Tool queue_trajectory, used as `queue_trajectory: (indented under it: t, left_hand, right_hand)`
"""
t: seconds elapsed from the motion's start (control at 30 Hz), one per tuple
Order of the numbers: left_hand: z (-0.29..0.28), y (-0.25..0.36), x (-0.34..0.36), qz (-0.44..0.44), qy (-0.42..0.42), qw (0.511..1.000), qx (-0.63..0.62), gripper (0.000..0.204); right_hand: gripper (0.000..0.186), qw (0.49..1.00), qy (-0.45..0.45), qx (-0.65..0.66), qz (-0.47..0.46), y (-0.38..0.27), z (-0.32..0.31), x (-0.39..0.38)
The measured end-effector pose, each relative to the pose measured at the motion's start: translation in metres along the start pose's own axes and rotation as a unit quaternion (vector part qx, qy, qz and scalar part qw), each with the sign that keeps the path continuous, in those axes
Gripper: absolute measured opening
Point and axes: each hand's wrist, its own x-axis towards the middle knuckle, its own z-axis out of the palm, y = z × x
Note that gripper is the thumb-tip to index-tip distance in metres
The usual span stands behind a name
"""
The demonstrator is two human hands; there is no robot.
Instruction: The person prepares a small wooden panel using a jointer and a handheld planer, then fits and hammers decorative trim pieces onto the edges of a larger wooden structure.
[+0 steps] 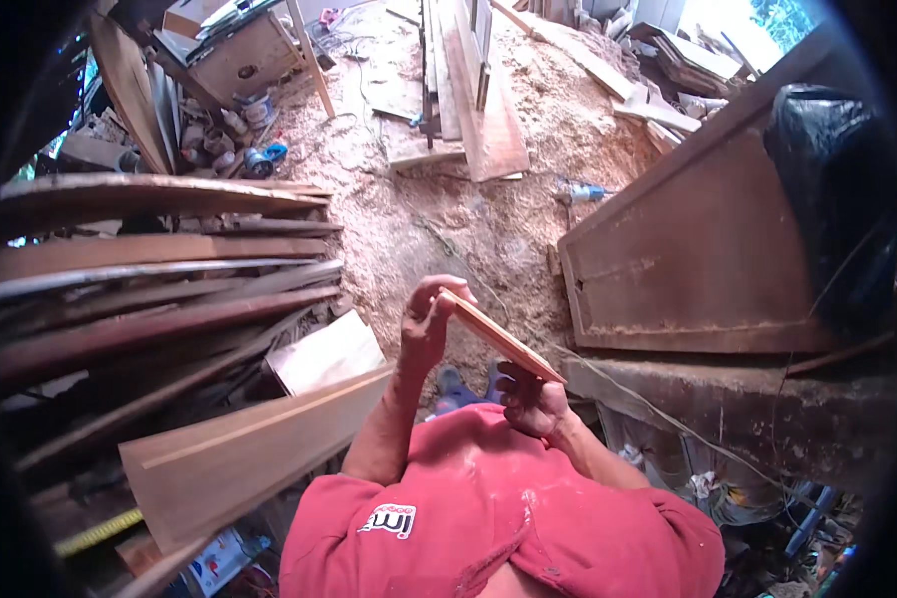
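A narrow wooden board (498, 334) is held at a slant in front of my red shirt, its long edge facing up. My left hand (429, 314) grips its upper left end, with fingers bent over it. Below the lower right end, my right hand (530, 407) has its fingers curled against the board. Just left of my left arm lie a wide pale plank (219, 468) and a small light panel (324, 354).
Stacked boards (159, 299) fill the left. A large brown wooden panel (688, 259) with black plastic (832, 189) stands right. Ahead, planks (488, 130), blue power tools (583, 189) and a cord (668, 419) lie about shavings (389, 219). Cluttered offcuts (688, 70) sit at the back.
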Motion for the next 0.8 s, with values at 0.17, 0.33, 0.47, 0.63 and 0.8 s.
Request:
queue_trajectory:
  t: [0.17, 0.33, 0.47, 0.63, 0.8]
  left_hand:
    - [-0.038, -0.006, 0.071, -0.015, -0.056, 0.998, 0.005, 0.024]
    - [-0.065, -0.019, 0.151, -0.058, -0.090, 0.994, 0.003, 0.018]
    - [-0.109, -0.025, 0.225, -0.057, -0.083, 0.966, 0.239, 0.021]
    - [-0.195, 0.013, 0.307, -0.217, 0.064, 0.968, 0.108, 0.030]
    - [-0.255, 0.030, 0.381, -0.257, 0.135, 0.954, 0.081, 0.033]
  right_hand:
    - [0.056, 0.994, 0.043, 0.001, -0.098, -0.026, 0.023, 0.071]
    - [0.048, 0.981, 0.148, -0.060, -0.108, -0.081, 0.047, 0.144]
    - [0.049, 0.987, 0.156, 0.020, -0.045, -0.103, 0.053, 0.236]
    - [0.087, 0.989, 0.092, -0.016, 0.116, -0.102, 0.112, 0.315]
    - [0.085, 0.993, -0.004, 0.035, 0.111, -0.112, 0.151, 0.385]
